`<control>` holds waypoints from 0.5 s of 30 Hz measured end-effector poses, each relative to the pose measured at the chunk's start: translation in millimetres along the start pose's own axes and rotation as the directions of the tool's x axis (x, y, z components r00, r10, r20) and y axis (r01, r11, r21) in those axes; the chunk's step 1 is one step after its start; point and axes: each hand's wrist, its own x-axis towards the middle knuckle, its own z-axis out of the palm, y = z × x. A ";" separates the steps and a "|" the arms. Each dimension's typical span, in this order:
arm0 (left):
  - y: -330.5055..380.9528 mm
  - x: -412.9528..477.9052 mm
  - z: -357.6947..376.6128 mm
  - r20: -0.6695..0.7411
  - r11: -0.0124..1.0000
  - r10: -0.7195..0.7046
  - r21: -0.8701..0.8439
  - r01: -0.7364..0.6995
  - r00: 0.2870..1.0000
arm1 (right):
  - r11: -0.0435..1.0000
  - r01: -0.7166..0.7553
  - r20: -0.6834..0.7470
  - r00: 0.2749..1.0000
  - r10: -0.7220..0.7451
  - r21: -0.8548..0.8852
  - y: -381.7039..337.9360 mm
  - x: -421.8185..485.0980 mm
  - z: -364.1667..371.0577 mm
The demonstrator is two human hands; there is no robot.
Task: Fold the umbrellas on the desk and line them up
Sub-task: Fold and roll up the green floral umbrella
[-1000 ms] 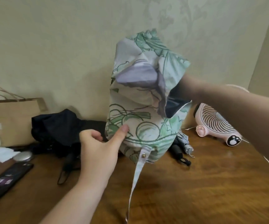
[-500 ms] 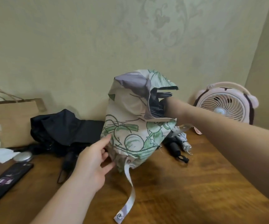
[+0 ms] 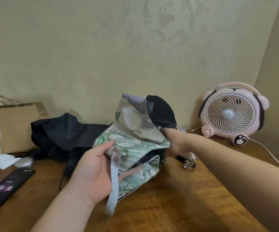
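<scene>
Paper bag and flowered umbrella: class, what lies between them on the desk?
In the head view, a crumpled black umbrella lies between the paper bag and the flowered umbrella.

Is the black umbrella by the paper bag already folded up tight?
No, the black umbrella lies loose and bunched up on the desk beside the paper bag, its canopy unwrapped.

Setting: appearing to be a room in a home, though which room cannot be told. Pale wallpaper [image 3: 160,22] with a scrolling floral pattern is covering the wall behind. A wooden worktop [image 3: 169,206] is carrying household clutter — a pink animal-shaped desk fan [image 3: 229,113] is standing at the right by the corner, and a brown paper carrier bag [image 3: 13,128] is leaning at the left.
</scene>
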 end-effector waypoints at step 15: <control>-42.0 -3.1 -16.6 -0.298 0.966 -0.062 0.224 0.133 0.953 | 0.947 0.321 -0.332 0.896 -0.294 0.026 -108.7 -98.7 -13.0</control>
